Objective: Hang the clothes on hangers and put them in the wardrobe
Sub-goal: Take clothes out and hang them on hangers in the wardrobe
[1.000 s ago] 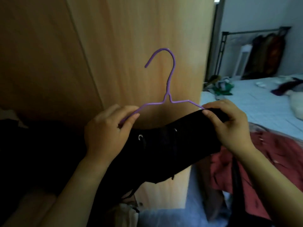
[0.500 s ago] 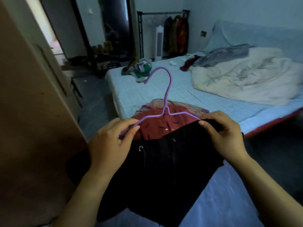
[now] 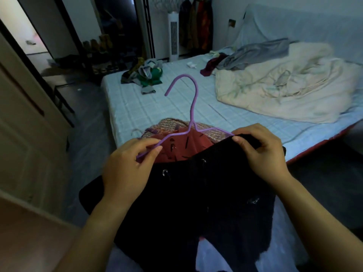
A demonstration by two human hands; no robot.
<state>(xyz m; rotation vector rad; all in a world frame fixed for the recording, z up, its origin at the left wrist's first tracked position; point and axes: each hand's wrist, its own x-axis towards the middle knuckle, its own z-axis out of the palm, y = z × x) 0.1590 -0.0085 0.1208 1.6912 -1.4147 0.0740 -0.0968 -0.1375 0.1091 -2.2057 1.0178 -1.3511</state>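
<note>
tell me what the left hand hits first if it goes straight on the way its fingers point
Likely the red garment just beyond it: the left hand, pinching the purple hanger, points forward and right at it. Depth is unclear; the garment may lie lower.

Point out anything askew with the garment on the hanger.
The black garment hangs lopsided: the right hand pinches its edge at the right end of the purple hanger, whose left side, held by the left hand, is bare.

bed [image 3: 157,107] | cream duvet [image 3: 284,89] | grey garment [image 3: 255,54] | green clothes pile [image 3: 147,74] | red garment [image 3: 176,148] near edge
</note>
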